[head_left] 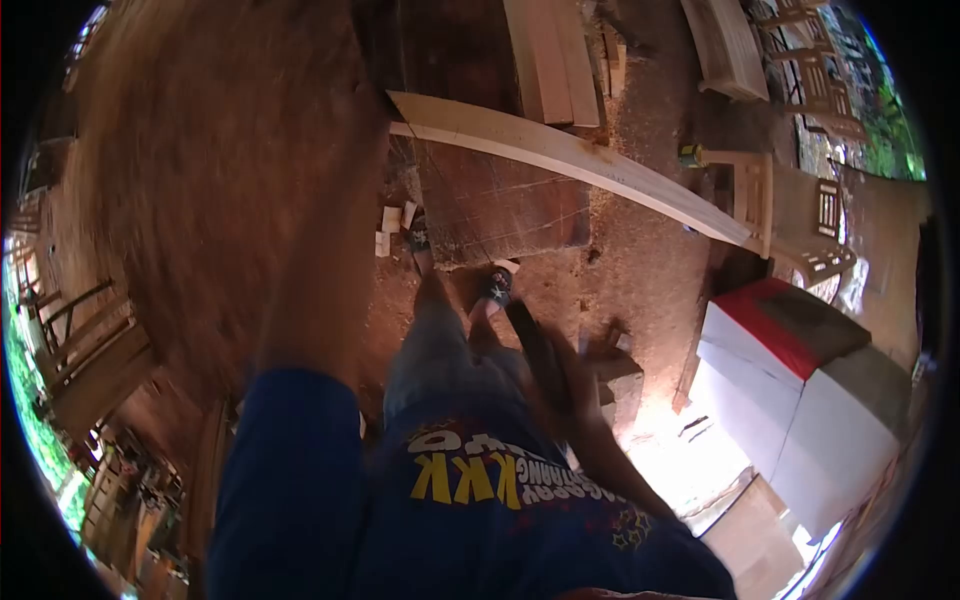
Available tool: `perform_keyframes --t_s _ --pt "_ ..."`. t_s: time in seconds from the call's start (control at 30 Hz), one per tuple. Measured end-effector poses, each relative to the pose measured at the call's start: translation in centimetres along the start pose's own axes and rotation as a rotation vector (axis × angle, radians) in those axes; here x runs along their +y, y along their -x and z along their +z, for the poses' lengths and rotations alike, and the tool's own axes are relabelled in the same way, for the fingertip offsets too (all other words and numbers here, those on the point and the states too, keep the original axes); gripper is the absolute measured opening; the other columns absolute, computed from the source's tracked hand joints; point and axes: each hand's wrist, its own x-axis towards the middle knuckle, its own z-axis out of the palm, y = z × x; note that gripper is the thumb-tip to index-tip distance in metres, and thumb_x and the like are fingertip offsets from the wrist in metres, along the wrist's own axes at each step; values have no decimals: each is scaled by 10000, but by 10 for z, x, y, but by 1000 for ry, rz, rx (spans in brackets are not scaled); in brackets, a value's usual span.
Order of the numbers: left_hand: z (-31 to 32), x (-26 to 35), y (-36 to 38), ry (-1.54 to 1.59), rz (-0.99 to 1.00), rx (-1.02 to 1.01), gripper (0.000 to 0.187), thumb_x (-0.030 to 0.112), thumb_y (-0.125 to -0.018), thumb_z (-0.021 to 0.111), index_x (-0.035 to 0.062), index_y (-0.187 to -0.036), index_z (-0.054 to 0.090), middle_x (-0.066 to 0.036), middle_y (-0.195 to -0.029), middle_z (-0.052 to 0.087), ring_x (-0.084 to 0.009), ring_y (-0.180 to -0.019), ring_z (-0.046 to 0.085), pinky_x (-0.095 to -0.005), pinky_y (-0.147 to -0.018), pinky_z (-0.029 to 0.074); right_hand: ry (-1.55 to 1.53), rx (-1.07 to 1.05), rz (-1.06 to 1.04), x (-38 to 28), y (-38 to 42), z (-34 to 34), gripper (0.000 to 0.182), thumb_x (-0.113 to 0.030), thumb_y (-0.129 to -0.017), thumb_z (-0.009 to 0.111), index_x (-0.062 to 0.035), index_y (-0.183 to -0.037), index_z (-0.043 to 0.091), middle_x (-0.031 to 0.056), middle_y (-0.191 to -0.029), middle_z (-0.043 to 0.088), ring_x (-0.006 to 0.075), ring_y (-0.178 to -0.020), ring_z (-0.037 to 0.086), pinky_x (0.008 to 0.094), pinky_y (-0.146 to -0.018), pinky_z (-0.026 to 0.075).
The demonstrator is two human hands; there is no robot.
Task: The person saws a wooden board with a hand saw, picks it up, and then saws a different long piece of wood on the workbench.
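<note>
My left arm stretches far forward, and my left hand (368, 125) is a dark, motion-smeared shape beside the near-left end of a long pale wooden plank (560, 150). Whether its fingers grip the plank cannot be made out. The plank runs slantwise to the right above a dark board (500, 205) on the ground. Low at my right side, my right hand (570, 375) appears closed around a dark, long, flat piece (533, 345); blur hides its exact kind.
Thick pale timbers (552, 60) lie ahead. Small wood blocks (385, 230) are near my feet. To the right stand wooden chairs (755, 195), a yellow-green can (690, 155) and a large white box with a red top edge (770, 400). Stacked wood (95, 370) is at left.
</note>
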Motion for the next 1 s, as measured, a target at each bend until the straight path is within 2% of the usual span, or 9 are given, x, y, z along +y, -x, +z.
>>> perform_keyframes --t_s 0.07,0.1,0.2,0.33,0.5,0.67,0.8,0.83,1.0 --pt "0 -84 -50 224 7 -6 167 104 -974 582 -12 -1017 695 -77 -918 699 -199 -861 675 -363 -752 536 -277 -79 142 -22 -77 3 608 -181 -941 696 -36 -1485 468 199 -1147 707 298 -1039 736 357 -881 580" --pt "1 -78 -41 259 -8 -69 169 108 -974 590 -10 -1030 697 -77 -930 698 -198 -871 677 -354 -757 539 -176 165 -244 3 -125 34 612 -199 -933 710 -52 -1477 471 211 -1090 712 336 -992 741 381 -866 577" --pt "-13 -56 -35 318 -28 -183 180 115 -971 608 -9 -1063 700 -76 -948 697 -193 -878 683 -335 -760 546 -225 157 -239 -74 -223 33 537 -226 -933 697 -30 -1407 538 256 -1131 709 400 -1053 725 454 -901 558" --pt "-16 -26 -7 267 -87 -174 203 119 -962 621 -19 -1088 700 -76 -925 699 -190 -835 687 -327 -728 546 -142 118 -117 -107 -236 25 535 -242 -926 691 -21 -1395 557 237 -1117 722 395 -1062 723 452 -911 552" --pt "-6 16 17 292 -95 -136 237 124 -952 638 -32 -1120 699 -75 -896 703 -186 -780 693 -317 -689 546 -204 163 -325 -83 -238 38 518 -259 -941 667 -35 -1396 560 210 -1095 724 382 -1047 725 447 -902 554" --pt "-5 13 17 -25 -9 19 202 105 -875 599 14 -983 744 -100 -859 730 -211 -775 700 -376 -709 547 -135 175 -372 -35 -188 33 589 -229 -930 708 -42 -1446 493 267 -1124 708 455 -1098 684 521 -919 541" --pt "2 13 10 -171 -113 91 214 116 -886 568 42 -977 746 -98 -884 740 -220 -820 705 -414 -728 541 -161 73 -69 8 -29 0 588 -186 -969 676 -87 -1500 443 210 -1024 738 385 -930 760 450 -761 600" --pt "3 9 5 -152 -133 86 217 124 -896 565 46 -990 744 -97 -901 743 -220 -834 705 -422 -734 539 -153 -42 27 -8 2 -24 550 -105 -967 675 -39 -1476 477 166 -1142 715 240 -1004 733 359 -829 570" --pt "3 10 8 -117 -106 21 194 131 -929 580 22 -1029 704 -112 -1014 710 -215 -921 678 -398 -797 532 77 7 -81 -9 37 -36 554 -87 -950 682 -40 -1464 482 175 -1095 726 262 -948 745 366 -803 590"
